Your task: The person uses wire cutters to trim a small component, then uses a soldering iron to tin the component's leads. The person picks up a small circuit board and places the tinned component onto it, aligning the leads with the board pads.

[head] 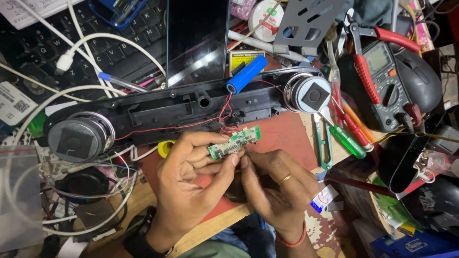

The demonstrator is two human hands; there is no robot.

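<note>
the left hand (191,177) pinches the small green circuit board (234,142) at its lower-left end, thumb on the near edge and fingertips curled over the far edge, so the fingers are narrow and closed on it. the right hand (275,188) comes in from below the board, its fingertips (245,162) bunched tight just under the board's near edge; they seem to touch the underside, but whether they hold anything small of their own cannot be told. a ring sits on one right finger and a red band on that wrist.

the board's long axis runs from lower left up to upper right, tilting away from both hands toward the long black speaker housing (191,107). the left hand is the one carrying the board; the right only meets it from the near side.

thin red wires (224,114) rise from the board's far end and run up into the housing, so the board hangs tethered just in front of the housing's middle. left of the board along the housing sits a round speaker driver (79,138), right of it a second driver (308,93). beyond the board, resting on the housing's far edge, lies a blue cylindrical cell (246,74). well right of the board are a green-handled screwdriver (346,138), red-handled pliers (363,71) and a multimeter (387,81).
</note>
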